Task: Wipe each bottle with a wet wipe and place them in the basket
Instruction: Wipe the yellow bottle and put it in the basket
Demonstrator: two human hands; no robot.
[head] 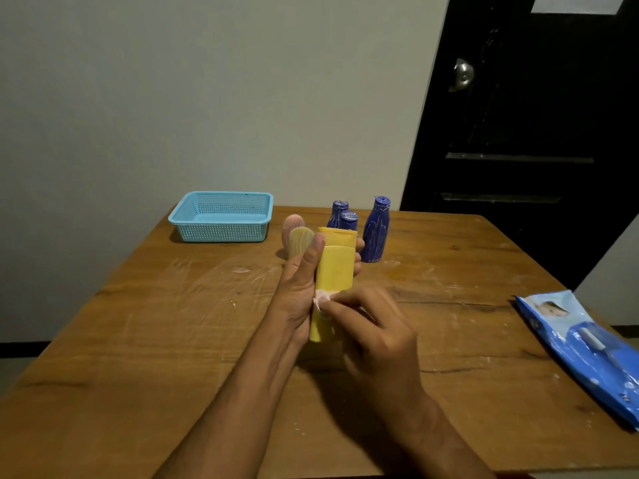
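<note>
My left hand grips a yellow bottle upright above the middle of the table, thumb along its left side. My right hand pinches a white wet wipe against the bottle's lower front. Behind stand three blue bottles smeared with white: a tall one and two shorter ones. A pink bottle and a pale yellow one stand left of them, partly hidden by my thumb. The light blue basket sits at the back left with nothing visible in it.
The wooden table carries white powdery smears near its middle. A blue wet wipe pack lies at the right edge. A pale wall is behind the table, and a black door with a metal knob is at the back right.
</note>
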